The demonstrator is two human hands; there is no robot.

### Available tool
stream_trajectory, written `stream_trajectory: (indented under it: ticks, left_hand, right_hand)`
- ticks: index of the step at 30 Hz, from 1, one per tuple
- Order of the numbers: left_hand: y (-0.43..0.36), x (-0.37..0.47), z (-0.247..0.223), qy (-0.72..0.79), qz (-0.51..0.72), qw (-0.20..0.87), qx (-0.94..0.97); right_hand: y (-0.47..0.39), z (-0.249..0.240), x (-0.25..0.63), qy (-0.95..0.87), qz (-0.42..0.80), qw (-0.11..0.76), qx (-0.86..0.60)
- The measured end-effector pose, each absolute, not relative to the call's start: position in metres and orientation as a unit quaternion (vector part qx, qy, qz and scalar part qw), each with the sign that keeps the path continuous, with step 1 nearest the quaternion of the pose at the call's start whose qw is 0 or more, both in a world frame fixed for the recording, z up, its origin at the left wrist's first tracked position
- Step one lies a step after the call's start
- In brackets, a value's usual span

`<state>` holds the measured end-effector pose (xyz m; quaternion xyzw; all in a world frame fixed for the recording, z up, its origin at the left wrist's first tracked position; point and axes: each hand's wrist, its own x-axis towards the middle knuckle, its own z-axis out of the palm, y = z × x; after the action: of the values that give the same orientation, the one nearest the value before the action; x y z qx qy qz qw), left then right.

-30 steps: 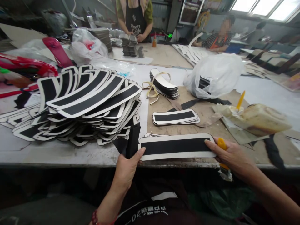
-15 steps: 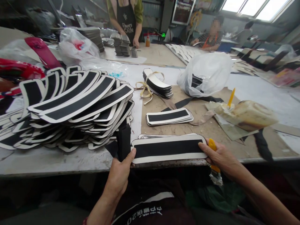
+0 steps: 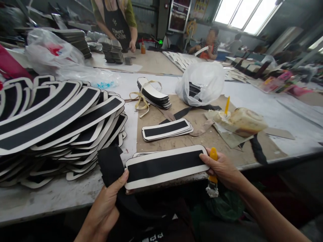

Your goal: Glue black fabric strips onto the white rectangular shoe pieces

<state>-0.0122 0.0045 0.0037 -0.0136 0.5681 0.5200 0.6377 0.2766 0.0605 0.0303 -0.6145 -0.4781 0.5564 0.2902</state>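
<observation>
At the table's front edge I hold a long white strip with a black band (image 3: 165,166), rounded at its corners. My left hand (image 3: 104,198) pinches its left end, thumb on top, and also keeps a bundle of black fabric strips (image 3: 110,164) beside it. My right hand (image 3: 223,169) grips the right end with the thumb on the face. A glue brush with a yellow handle (image 3: 213,154) sits in that same hand, its whitish bristles (image 3: 212,191) pointing down. Just behind lie more such strips (image 3: 141,154), mostly covered. A small stack of shorter banded strips (image 3: 166,129) rests farther back.
A large heap of banded strips (image 3: 68,117) fills the left. Behind are a ribbon-tied stack (image 3: 153,92), a plastic bag (image 3: 204,80) and a glue container (image 3: 247,121) with a yellow stick (image 3: 227,105). A co-worker in an apron (image 3: 117,28) stands across the table.
The view has turned to the right, so things appear farther left. Both hands still hold the strip, now tilted more, right end higher. The black fabric bundle has fanned out wider.
</observation>
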Motion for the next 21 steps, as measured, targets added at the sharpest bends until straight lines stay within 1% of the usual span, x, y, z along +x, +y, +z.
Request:
stream_trajectory:
  ticks: [4, 10, 14, 18, 20, 21]
  left_hand:
    - [0.004, -0.011, 0.005, 0.575, 0.524, 0.627, 0.021]
    - [0.009, -0.009, 0.012, 0.588, 0.531, 0.601, 0.103]
    - [0.029, -0.014, 0.022, 0.572, 0.533, 0.602, 0.163]
    - [0.047, -0.023, 0.023, 0.605, 0.538, 0.557, 0.187]
    - [0.047, -0.026, 0.017, 0.63, 0.528, 0.536, 0.193]
    - [0.044, -0.027, 0.014, 0.639, 0.521, 0.53, 0.199]
  right_hand:
    - [0.062, 0.029, 0.279, -0.464, 0.577, 0.304, -0.6]
    - [0.078, 0.03, 0.285, -0.493, 0.557, 0.264, -0.614]
    - [0.116, 0.042, 0.291, -0.52, 0.544, 0.27, -0.6]
    - [0.171, 0.045, 0.294, -0.538, 0.523, 0.3, -0.589]
    - [0.196, 0.039, 0.295, -0.574, 0.47, 0.286, -0.607]
    - [0.206, 0.035, 0.297, -0.603, 0.409, 0.275, -0.627]
